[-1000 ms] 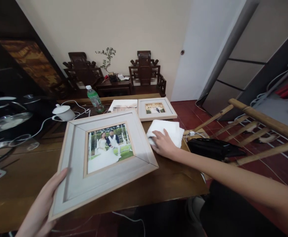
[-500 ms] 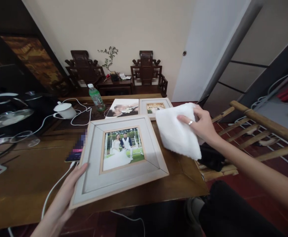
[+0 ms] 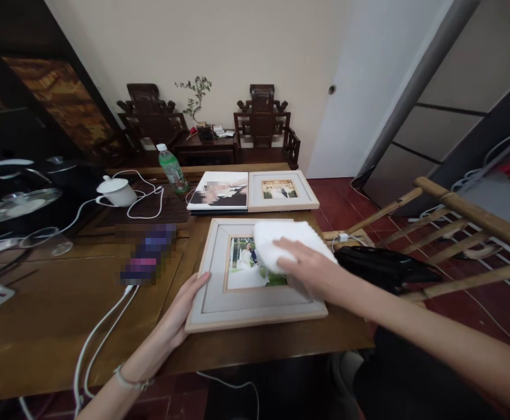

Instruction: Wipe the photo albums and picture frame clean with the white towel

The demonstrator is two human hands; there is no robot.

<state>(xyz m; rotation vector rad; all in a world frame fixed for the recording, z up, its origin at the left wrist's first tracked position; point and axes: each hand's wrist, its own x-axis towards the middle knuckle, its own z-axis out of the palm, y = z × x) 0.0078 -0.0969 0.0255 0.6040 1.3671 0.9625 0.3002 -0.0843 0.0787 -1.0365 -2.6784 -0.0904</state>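
A pale picture frame (image 3: 211, 291) with a wedding photo lies on the wooden table (image 3: 264, 347), near its front edge. My left hand (image 3: 189, 306) grips the frame's left side, thumb on top and the other fingers mostly hidden at the edge. In my right hand (image 3: 301, 262) is a folded white cloth (image 3: 272, 233), pressed on the upper right of the photo and frame. The right hand is slightly blurred. Behind the frame lie a second framed photo (image 3: 307, 195) and a photo album or panel (image 3: 200, 198), side by side.
A phone (image 3: 147, 256) with white charging cables lies to the left. Behind it stand a lidded white cup (image 3: 117, 192), a green-labelled bottle (image 3: 171, 169) and a glass-lidded pot (image 3: 23, 207). A bamboo chair (image 3: 465, 219) with a black bag (image 3: 381, 268) stands at the right.
The picture frame, tilted up before, has come down flat and shifted right in my left hand. My right hand has brought the cloth leftward onto the photo.
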